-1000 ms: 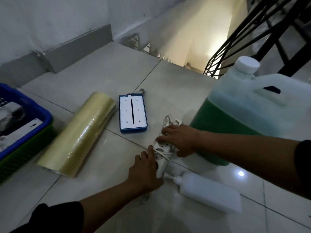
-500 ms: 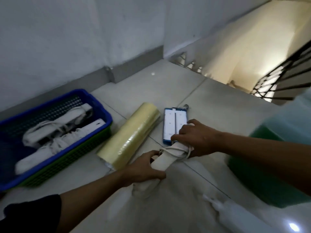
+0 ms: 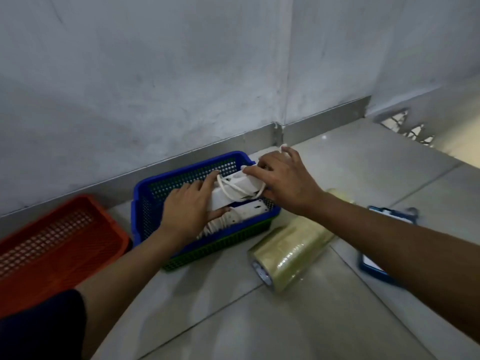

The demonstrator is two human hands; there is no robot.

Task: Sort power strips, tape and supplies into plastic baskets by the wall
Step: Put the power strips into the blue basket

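A blue basket (image 3: pixel 155 188) nested in a green one (image 3: pixel 228 245) stands by the wall. Both hands hold a white power strip (image 3: pixel 235 189), its cord wound round it, just over the blue basket. My left hand (image 3: pixel 187 209) grips its near end and my right hand (image 3: pixel 283 180) its far end. More white power strips (image 3: pixel 241 214) lie under it in the basket. A large roll of clear tape (image 3: pixel 291 253) lies on the floor to the right of the baskets.
An orange basket (image 3: pixel 52 245) sits at the left by the wall. A blue-framed flat device (image 3: pixel 374 263) lies on the tiles at the right, partly behind my right arm. The stair edge drops away at the far right.
Both hands lifted the power strip off the floor and carried it left over the tape roll to the blue basket. The view swung left, so the green jug and white bottle are out of sight.
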